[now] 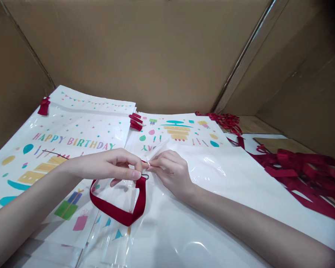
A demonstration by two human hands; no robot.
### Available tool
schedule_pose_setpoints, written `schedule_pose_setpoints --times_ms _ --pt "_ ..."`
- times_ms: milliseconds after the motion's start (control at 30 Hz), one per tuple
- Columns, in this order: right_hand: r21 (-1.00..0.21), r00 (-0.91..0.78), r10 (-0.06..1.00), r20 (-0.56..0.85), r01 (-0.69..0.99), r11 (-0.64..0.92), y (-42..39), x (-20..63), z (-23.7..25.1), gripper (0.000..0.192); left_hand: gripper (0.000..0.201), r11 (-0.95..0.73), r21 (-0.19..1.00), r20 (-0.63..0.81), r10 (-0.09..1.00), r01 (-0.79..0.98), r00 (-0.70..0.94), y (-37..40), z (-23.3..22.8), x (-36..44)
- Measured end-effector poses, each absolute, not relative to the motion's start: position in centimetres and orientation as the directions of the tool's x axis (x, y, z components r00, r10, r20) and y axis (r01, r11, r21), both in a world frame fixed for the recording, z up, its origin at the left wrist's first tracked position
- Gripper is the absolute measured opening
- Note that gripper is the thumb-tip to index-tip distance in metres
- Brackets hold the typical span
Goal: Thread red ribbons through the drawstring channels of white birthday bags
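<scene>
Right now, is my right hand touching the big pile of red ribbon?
Apart: the head view shows white plastic stretching between the right hand and the ribbon pile.

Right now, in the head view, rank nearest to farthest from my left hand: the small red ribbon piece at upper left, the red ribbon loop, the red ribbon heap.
1. Red ribbon loop, just below your left hand.
2. Red ribbon piece, upper left.
3. Red ribbon heap, far right.
</scene>
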State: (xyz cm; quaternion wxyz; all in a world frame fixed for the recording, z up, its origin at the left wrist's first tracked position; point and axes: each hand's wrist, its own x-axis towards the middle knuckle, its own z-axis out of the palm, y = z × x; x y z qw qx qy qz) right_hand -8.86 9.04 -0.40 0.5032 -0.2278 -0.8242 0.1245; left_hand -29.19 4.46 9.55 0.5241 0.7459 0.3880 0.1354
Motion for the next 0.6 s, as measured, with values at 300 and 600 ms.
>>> schedule_pose_setpoints --times_ms 300,600 --pt "-0.419 -0.402 0.463 0.790 0.198 0.886 9.11 -8.97 -0.62 0.015 0.028 -0.008 0.866 -0.363 0.679 0.500 0.639 4.41 9.63 -28.99" --pt "-0.481 -0.393 0.504 0.769 0.164 0.861 9.14 -8.95 -0.56 0.018 0.028 -0.030 0.835 -0.381 0.689 0.549 0.617 4.26 9.59 -29.09"
